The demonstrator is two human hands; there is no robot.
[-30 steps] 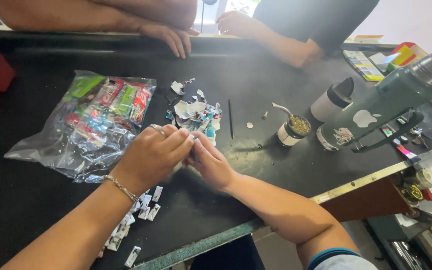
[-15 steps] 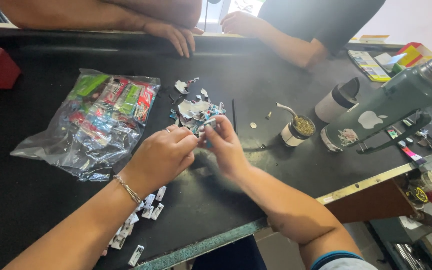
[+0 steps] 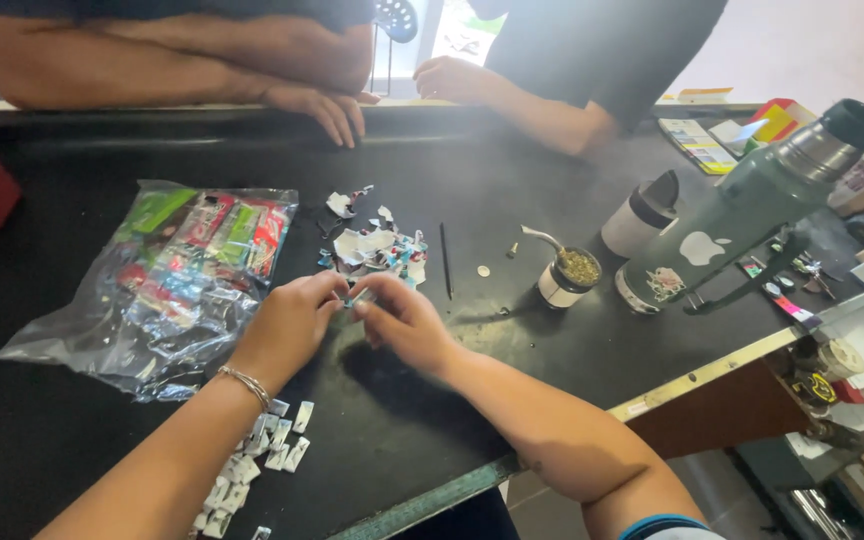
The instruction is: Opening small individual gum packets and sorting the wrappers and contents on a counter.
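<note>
Just below the heap of torn wrapper scraps [image 3: 377,248], a small wrapped sachet [image 3: 352,297] is pinched between left hand [image 3: 290,325] and right hand [image 3: 407,322] — fingers clamped; best torn steadily.

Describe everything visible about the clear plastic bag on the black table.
The clear plastic bag lies flat and crinkled on the black table, ahead and to the left of the person's left hand. It is transparent and glossy, packed with small red, green and white packets. Its near edge reaches the left wrist; whether they touch is unclear.
</note>
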